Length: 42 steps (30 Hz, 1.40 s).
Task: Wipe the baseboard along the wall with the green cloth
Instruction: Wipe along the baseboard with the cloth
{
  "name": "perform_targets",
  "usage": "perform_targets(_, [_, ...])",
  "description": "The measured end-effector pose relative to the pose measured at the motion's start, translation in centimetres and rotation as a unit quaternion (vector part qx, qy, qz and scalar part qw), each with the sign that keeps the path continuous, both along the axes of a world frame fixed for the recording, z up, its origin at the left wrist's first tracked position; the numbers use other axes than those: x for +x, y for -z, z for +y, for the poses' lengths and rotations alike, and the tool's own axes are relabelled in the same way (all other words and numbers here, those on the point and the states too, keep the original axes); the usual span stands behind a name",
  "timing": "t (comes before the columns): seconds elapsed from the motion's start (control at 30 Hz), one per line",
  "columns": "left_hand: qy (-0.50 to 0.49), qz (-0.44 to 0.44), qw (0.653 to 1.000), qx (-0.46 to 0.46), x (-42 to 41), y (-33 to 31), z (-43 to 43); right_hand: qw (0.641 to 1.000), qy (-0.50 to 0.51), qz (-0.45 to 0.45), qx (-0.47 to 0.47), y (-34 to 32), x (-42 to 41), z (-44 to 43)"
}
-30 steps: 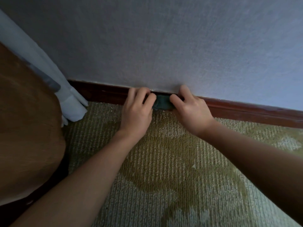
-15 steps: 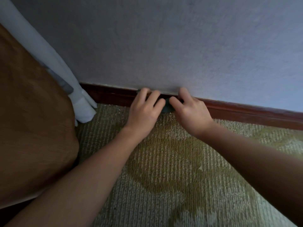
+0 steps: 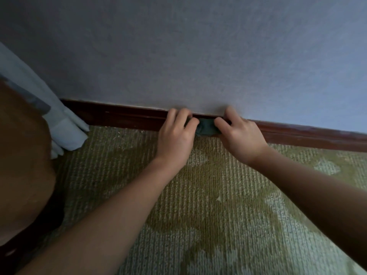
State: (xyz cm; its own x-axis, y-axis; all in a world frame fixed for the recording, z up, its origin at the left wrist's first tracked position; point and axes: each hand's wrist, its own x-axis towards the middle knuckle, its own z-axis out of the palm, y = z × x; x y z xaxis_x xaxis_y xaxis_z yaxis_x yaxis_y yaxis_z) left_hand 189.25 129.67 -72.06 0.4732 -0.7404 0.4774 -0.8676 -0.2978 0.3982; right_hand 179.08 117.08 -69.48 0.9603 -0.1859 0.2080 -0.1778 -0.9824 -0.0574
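Between left hand [image 3: 175, 133] and right hand [image 3: 241, 136]: green cloth [image 3: 206, 129], gripped by both, re-exposed on baseboard [image 3: 123, 116]; wiping continues.

Head view, downward (close) at baseboard [image 3: 123, 116]

Most of the green cloth [image 3: 206, 128] is hidden: only a bunched middle part shows between the left hand [image 3: 175, 135] and the right hand [image 3: 241, 137], and its ends vanish under their curled fingers. The hands also cover the stretch of baseboard [image 3: 123, 116] behind them. The pale curtain [image 3: 65, 126] is cut off by the left edge of the view. A brown, blurred mass [image 3: 23, 161] fills the lower left corner; what it is cannot be told.
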Motion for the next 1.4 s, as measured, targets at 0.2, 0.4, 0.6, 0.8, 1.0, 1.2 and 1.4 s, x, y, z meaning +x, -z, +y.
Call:
perform_targets(0.2, [0.029, 0.021, 0.999, -0.012, -1.9, -0.2, -1.8, 0.999, 0.039, 0.005, 0.028, 0.3, -2.5, -1.9])
perform_targets(0.4, [0.041, 0.007, 0.999, -0.027, -2.0, 0.2, -1.9, 0.993, 0.088, -0.041, 0.074, 0.5, -2.1, -1.0])
perform_targets(0.6, [0.059, 0.009, 0.998, -0.036, -4.2, -0.3, -4.9, 0.984, 0.144, -0.064, 0.078, 0.0, -4.9, -3.4])
perform_targets(0.8, [0.039, 0.020, 0.997, -0.062, -4.5, -0.2, -5.3, 0.980, 0.149, -0.096, 0.094, -0.3, -3.9, -2.7])
perform_targets(1.0, [0.069, 0.021, 0.997, -0.028, -5.7, -0.9, -6.4, 0.982, 0.160, -0.069, 0.079, -0.3, -5.8, -3.9])
perform_targets(1.2, [0.056, 0.009, 0.998, -0.021, -6.2, -0.9, -7.0, 0.977, 0.180, -0.071, 0.089, -0.3, -5.8, -3.9])
perform_targets(1.4, [0.091, -0.026, 0.995, -0.017, -7.8, -0.7, -9.0, 0.981, 0.172, -0.050, 0.079, -0.2, -8.7, -6.5])
